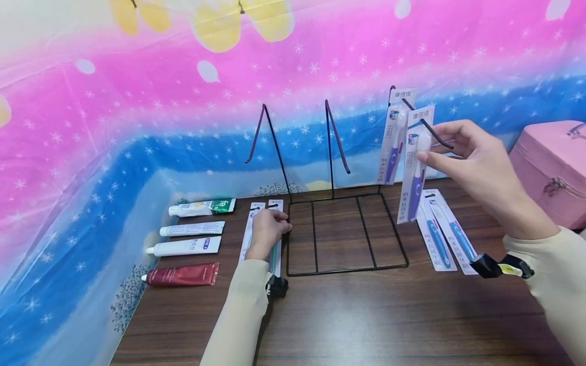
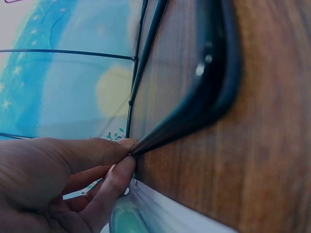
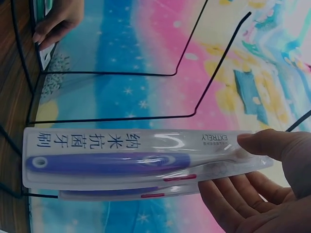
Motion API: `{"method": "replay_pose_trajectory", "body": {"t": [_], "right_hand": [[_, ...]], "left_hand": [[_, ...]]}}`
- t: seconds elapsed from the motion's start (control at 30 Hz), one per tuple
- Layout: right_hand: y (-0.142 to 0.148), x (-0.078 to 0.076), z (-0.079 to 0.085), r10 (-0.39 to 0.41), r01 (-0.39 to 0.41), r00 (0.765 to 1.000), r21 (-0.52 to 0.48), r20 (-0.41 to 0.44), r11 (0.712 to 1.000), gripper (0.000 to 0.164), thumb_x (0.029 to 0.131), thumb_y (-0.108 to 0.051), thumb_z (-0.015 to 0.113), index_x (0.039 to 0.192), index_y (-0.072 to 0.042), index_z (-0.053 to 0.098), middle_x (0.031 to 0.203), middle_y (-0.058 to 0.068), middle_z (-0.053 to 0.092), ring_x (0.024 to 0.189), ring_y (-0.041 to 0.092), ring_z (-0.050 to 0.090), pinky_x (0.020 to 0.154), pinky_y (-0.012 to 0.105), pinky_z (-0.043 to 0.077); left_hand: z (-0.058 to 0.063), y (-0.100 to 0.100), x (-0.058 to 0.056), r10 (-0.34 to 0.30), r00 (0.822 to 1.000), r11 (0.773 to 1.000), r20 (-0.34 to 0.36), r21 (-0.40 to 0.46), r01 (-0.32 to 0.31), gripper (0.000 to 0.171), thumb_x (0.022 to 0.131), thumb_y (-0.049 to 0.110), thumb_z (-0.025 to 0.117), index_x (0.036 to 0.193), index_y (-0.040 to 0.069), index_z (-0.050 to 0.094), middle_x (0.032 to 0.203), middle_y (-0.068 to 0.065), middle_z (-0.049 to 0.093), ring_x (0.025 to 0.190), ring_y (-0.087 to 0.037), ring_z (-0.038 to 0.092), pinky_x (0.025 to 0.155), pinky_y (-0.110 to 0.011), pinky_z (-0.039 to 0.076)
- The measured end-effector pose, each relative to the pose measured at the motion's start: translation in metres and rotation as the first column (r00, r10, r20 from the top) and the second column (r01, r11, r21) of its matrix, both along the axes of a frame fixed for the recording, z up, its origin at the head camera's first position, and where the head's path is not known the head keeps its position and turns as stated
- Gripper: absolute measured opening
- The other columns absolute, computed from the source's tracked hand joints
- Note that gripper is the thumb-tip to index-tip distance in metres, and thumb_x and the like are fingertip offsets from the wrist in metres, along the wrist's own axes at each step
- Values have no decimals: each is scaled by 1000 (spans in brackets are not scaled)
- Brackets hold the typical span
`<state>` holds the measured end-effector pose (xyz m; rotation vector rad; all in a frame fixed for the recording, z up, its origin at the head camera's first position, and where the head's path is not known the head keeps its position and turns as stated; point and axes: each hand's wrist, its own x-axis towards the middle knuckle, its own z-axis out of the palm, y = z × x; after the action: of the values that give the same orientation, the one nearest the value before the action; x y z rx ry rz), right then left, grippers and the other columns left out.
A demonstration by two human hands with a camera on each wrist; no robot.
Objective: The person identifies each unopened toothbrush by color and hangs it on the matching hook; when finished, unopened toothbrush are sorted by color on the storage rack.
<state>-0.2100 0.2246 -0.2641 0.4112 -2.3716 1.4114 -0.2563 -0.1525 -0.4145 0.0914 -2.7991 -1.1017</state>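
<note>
My right hand (image 1: 480, 168) pinches a packaged purple toothbrush (image 1: 414, 173) near its top, thumb on the front. The pack hangs on the right hook of a black wire rack (image 1: 348, 273), in front of another packaged purple toothbrush (image 1: 391, 147) on the same hook. In the right wrist view the two packs overlap, one close behind the other. At the rack's left side, my left hand (image 1: 267, 231) pinches the base wire (image 2: 165, 127) between thumb and finger. Partly hidden under that hand lie two toothbrush packs (image 1: 276, 204).
Two packaged blue toothbrushes (image 1: 437, 239) lie right of the rack. Toothpaste tubes, a green-and-white one (image 1: 201, 208), white ones and a red one (image 1: 183, 274), line the table's left. A pink case (image 1: 554, 168) stands at the far right. Two other hooks (image 1: 336, 132) rise from the rack.
</note>
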Motion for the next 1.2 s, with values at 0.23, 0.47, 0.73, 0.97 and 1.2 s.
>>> {"method": "replay_pose_trajectory", "body": {"t": [0.23, 0.47, 0.73, 0.97, 1.2], "right_hand": [[-8, -21, -5, -33, 32, 999, -34, -31, 999, 51, 86, -24, 75, 131, -12, 54, 119, 2, 60, 106, 6, 61, 82, 13, 46], [-13, -33, -8, -58, 54, 996, -61, -68, 997, 48, 85, -26, 76, 128, -16, 57, 114, 2, 64, 103, 9, 61, 80, 17, 46], [-15, -40, -11, -76, 73, 995, -53, -69, 996, 48, 86, -29, 75, 129, -17, 55, 118, 5, 62, 104, 12, 61, 82, 21, 48], [-18, -45, -14, -97, 95, 994, -40, -59, 995, 49, 87, -31, 73, 129, -13, 54, 119, 7, 61, 101, 11, 61, 83, 23, 50], [-16, -45, -17, -111, 109, 992, -34, -59, 993, 49, 86, -34, 74, 127, -15, 56, 116, 4, 63, 104, 11, 60, 85, 25, 48]], "left_hand": [[1, 0, -1, 3, 1000, 1000, 4, -6, -3, 13, 81, 6, 77, 94, 4, 76, 85, -6, 70, 72, -17, 65, 65, -33, 53], [1, 0, -1, 3, 1000, 1000, -4, -14, -3, 13, 81, 6, 77, 94, 4, 76, 84, -5, 70, 71, -18, 65, 65, -34, 53], [0, 0, -1, 13, 1000, 1000, 4, -18, -13, 13, 81, 7, 78, 94, 5, 76, 83, -4, 70, 70, -17, 64, 64, -33, 53], [0, -1, 0, 21, 1000, 1000, 15, -19, -21, 14, 81, 8, 78, 95, 5, 76, 84, -4, 70, 71, -17, 65, 64, -33, 53], [0, 0, 1, 11, 1000, 1000, 8, -6, -11, 14, 81, 7, 78, 95, 5, 76, 85, -5, 71, 72, -18, 65, 66, -34, 53]]}}
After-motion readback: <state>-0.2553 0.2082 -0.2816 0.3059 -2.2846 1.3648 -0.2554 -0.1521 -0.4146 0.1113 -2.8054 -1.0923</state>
